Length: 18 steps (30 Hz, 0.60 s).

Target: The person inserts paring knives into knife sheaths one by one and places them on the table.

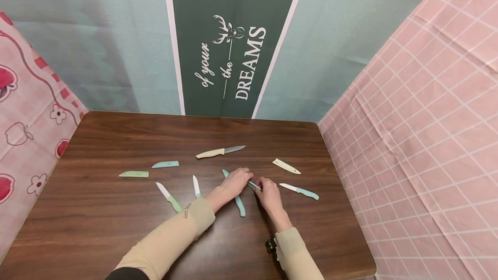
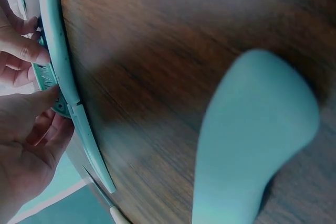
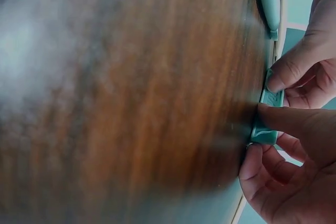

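Presently, both of your hands meet at the centre of the frame in the head view, on the brown wooden surface (image 1: 116, 228). Your left hand (image 1: 235, 182) and right hand (image 1: 268, 193) together pinch a small teal blade sheath (image 3: 268, 114), each grip clamped on it by thumb and fingertips (image 3: 281, 77). The sheath sits on edge against the surface, just beside a teal-handled knife (image 1: 237, 200) that lies under your left hand, blade pointing to the upper left.

Handling assessment: the sheath looks like thin moulded plastic, so judge it light, stiff and somewhat slick; it should not crush, but it may skid or flip if pressed unevenly. Hold it by its flat sides near the closed end, keeping fingers away from the open mouth. Take the knife by its rounded handle only; the blade appears slender and possibly ceramic, hence brittle if twisted or dropped.

Other items noted: a cream-handled knife with a grey blade (image 1: 219, 152) toward the upper centre, a cream sheath (image 1: 285, 166) to the right, a second teal-handled knife (image 1: 299, 191) just right of your right hand, a green-handled knife (image 1: 169, 197) and a small white-bladed knife (image 1: 196, 186) at the left, and two more sheaths, blue (image 1: 165, 164) and green (image 1: 134, 174), further left.
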Each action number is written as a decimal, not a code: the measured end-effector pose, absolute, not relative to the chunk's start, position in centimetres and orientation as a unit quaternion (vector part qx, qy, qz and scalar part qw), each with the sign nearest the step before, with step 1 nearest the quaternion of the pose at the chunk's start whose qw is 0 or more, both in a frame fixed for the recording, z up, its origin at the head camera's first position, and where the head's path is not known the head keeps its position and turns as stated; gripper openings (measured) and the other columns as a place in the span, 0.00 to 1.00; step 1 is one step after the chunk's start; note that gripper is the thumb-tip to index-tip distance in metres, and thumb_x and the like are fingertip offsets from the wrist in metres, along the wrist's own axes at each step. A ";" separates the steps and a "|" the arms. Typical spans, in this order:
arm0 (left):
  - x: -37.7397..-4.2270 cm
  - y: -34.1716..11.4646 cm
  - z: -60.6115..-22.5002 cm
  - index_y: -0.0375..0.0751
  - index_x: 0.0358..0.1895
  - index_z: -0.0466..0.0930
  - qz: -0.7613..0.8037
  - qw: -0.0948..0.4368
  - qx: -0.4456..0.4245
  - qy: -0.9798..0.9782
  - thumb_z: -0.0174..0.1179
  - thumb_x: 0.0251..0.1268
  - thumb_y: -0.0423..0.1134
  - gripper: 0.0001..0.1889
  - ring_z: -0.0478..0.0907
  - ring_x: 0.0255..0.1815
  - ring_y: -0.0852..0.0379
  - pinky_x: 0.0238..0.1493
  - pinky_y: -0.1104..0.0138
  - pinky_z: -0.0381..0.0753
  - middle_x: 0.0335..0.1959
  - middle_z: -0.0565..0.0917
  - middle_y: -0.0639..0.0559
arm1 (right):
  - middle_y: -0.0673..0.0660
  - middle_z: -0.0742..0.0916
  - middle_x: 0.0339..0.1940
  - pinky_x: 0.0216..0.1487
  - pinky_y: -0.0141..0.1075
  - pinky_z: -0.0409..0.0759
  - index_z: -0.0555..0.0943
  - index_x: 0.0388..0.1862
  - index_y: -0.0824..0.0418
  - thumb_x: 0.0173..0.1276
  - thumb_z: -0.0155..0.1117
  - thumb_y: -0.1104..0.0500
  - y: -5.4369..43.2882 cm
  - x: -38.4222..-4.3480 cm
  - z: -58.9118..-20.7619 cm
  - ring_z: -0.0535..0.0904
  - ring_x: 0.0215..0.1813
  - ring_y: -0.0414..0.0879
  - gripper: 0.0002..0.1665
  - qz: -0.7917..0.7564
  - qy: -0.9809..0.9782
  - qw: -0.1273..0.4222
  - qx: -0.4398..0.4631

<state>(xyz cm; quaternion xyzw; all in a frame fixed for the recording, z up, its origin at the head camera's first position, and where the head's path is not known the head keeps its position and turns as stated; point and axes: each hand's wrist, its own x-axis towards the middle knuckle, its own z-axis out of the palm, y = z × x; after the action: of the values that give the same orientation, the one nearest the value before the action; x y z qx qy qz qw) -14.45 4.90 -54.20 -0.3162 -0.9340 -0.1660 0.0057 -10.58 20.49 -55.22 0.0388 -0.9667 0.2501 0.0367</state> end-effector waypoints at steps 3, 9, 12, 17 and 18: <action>-14.3 4.9 -54.2 0.45 0.35 0.84 -0.170 0.006 -0.324 -0.930 0.63 0.65 0.33 0.03 0.83 0.38 0.52 0.38 0.65 0.82 0.34 0.83 0.51 | 0.51 0.82 0.25 0.30 0.34 0.71 0.82 0.29 0.58 0.55 0.75 0.65 20.5 -10.6 -55.3 0.74 0.28 0.42 0.08 0.252 -0.966 0.038 0.038; -14.1 4.5 -53.7 0.47 0.37 0.85 -0.179 0.001 -0.330 -0.927 0.66 0.63 0.34 0.03 0.84 0.40 0.52 0.38 0.64 0.83 0.33 0.84 0.52 | 0.51 0.84 0.27 0.32 0.36 0.74 0.83 0.30 0.57 0.57 0.75 0.63 20.5 -10.5 -55.1 0.77 0.30 0.43 0.07 0.256 -0.965 0.044 0.041; -14.0 4.2 -53.5 0.47 0.37 0.84 -0.181 0.003 -0.327 -0.928 0.66 0.65 0.35 0.02 0.85 0.39 0.54 0.35 0.65 0.82 0.33 0.84 0.53 | 0.53 0.85 0.29 0.35 0.39 0.77 0.85 0.31 0.58 0.58 0.75 0.63 20.4 -10.4 -54.9 0.79 0.32 0.45 0.05 0.259 -0.963 0.055 0.045; -14.0 3.7 -53.1 0.49 0.39 0.85 -0.196 0.017 -0.317 -0.928 0.65 0.66 0.36 0.03 0.85 0.37 0.55 0.33 0.66 0.82 0.34 0.85 0.55 | 0.55 0.87 0.31 0.38 0.42 0.78 0.86 0.33 0.59 0.58 0.74 0.65 20.2 -10.4 -54.3 0.80 0.34 0.47 0.05 0.262 -0.959 0.088 0.063; -14.0 3.6 -53.1 0.49 0.39 0.86 -0.201 0.022 -0.317 -0.927 0.65 0.65 0.36 0.04 0.85 0.37 0.56 0.33 0.66 0.81 0.34 0.85 0.56 | 0.55 0.87 0.31 0.38 0.42 0.79 0.86 0.33 0.59 0.58 0.74 0.65 20.1 -10.4 -54.1 0.81 0.34 0.48 0.05 0.264 -0.958 0.093 0.065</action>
<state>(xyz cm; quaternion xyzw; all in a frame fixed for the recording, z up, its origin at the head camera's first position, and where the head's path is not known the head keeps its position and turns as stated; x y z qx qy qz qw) -13.97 3.55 -53.05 -0.3169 -0.9266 -0.2012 0.0225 -10.38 20.13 -54.13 0.0652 -0.9578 0.2639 0.0935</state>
